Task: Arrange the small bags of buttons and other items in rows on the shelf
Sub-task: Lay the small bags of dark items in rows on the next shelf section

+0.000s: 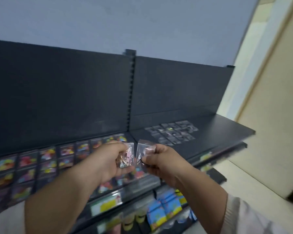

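Left hand point(107, 160) grips pink bag point(126, 156) at its 3 o'clock side. Right hand point(160, 162) pinches clear bag point(144, 150) at its 10 o'clock. Both bags are held before the shelf point(218, 125); laid rows point(172, 132) lie at 1 o'clock.

Motion blur smears the whole view. At 9 o'clock, the rows of small clear plastic bags with bright multicoloured contents point(47, 157) on the black metal shelf point(227, 125) run off the left edge, and what they hold cannot be told. At 2 o'clock, the small clear bags with dark contents point(172, 132) are too small to read. The grip of the left hand point(107, 159) covers much of its small clear bag of pink and metallic pieces point(128, 155). The right hand point(161, 161) hides the lower part of its crumpled clear bag point(145, 148), whose contents are unclear. At 6 o'clock, the blue printed packets point(166, 208) are blurred.
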The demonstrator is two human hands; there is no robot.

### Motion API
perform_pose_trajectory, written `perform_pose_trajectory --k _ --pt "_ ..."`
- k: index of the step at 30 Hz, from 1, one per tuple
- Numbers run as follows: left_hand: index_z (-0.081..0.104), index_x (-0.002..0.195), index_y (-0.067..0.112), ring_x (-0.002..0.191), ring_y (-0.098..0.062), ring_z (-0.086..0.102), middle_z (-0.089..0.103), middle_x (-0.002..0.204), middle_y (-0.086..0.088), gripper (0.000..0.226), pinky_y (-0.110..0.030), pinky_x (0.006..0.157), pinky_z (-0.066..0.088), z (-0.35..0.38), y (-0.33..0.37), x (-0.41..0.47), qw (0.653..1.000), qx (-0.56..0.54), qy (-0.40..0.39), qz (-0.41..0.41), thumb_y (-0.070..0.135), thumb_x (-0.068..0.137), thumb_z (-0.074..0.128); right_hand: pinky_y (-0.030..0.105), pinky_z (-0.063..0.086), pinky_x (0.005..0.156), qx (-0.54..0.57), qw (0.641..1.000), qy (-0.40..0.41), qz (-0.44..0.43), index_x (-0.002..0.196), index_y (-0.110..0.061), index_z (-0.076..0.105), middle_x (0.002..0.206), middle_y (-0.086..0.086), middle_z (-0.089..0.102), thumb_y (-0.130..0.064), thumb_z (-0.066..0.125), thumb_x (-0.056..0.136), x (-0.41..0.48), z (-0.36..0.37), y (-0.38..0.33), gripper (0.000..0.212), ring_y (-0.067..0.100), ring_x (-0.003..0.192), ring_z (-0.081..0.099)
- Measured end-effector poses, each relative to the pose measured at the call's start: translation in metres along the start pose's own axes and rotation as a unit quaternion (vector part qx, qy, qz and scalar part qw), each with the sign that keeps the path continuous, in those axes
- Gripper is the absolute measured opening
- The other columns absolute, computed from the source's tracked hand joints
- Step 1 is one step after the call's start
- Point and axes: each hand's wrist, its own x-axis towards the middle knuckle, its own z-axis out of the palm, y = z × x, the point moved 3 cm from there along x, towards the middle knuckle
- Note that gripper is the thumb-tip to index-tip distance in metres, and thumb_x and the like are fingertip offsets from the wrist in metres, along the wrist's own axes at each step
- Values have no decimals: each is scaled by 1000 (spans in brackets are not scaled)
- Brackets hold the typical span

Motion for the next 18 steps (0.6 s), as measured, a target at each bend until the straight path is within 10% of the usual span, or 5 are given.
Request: perform_pose_trajectory --k 4,18 --pt "55 90 9 65 -25 60 60 75 -12 4 -27 48 54 79 -20 6 999 2 -35 -1 5 91 54 21 48 52 25 998 52 -1 74 -12 53 67 5 59 5 57 87 -21 -80 5 22 12 57 58" --pt "58 93 12 73 -22 64 66 90 -13 24 -28 52 48 215 -29 117 996 70 -49 -7 -7 80 64 24 44 56 -10 983 184 -11 88 -9 55 82 15 66 5 63 82 9 -241 -7 17 20 68 64"
